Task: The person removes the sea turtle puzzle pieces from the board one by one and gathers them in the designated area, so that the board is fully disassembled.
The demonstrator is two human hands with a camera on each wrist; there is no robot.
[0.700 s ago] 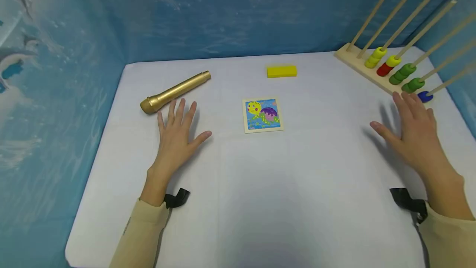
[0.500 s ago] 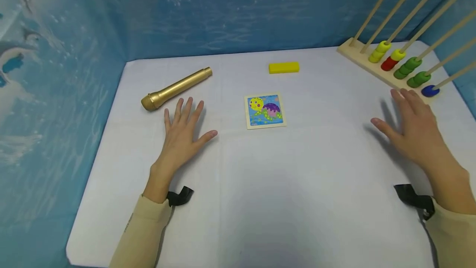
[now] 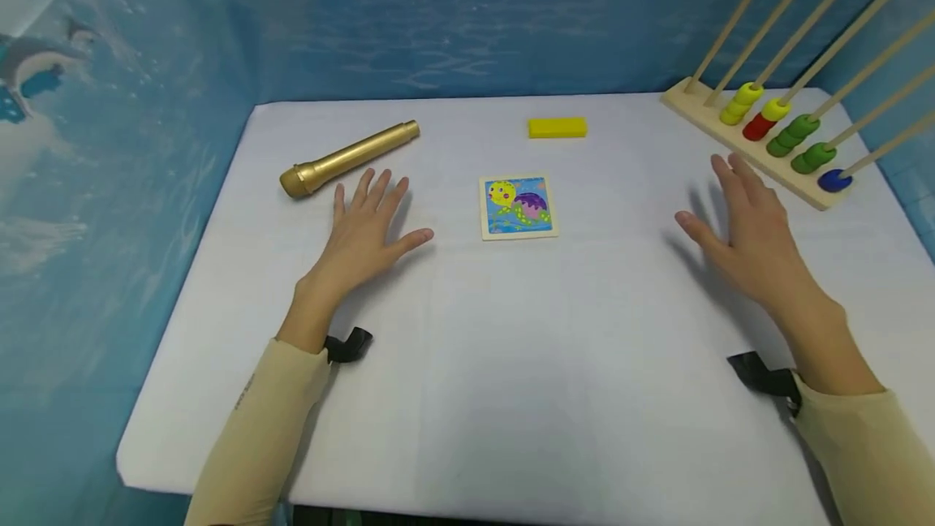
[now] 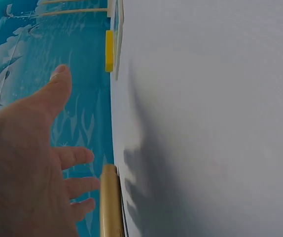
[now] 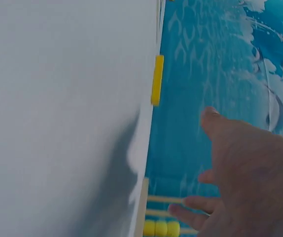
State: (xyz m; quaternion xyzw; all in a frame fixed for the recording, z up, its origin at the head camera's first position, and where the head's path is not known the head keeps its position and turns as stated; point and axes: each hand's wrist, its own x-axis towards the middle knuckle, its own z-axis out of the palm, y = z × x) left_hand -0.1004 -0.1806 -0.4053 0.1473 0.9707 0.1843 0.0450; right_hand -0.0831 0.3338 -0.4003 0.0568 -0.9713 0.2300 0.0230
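Note:
My left hand (image 3: 363,240) hovers above the white table with its fingers spread and nothing in it. Just beyond its fingertips lies a gold microphone (image 3: 351,159), slanting up to the right. On the other side my right hand (image 3: 756,246), also holding nothing, is held over the table with thumb apart. The wooden abacus (image 3: 738,140) with upright rods and coloured beads stands nearest to it, beyond the fingertips. Between the hands lies a square turtle picture puzzle (image 3: 519,208). A yellow block (image 3: 557,127) lies behind the puzzle.
A white cloth covers the table (image 3: 504,364). Blue sea-patterned sheets (image 3: 438,23) rise along its back and sides. The abacus rods reach high at the back right corner. Black straps (image 3: 349,345) sit at both wrists.
My right hand has moved left, away from the abacus, uncovering its near end. The left hand has shifted slightly right and forward. The objects stay in place while the view shifts a little.

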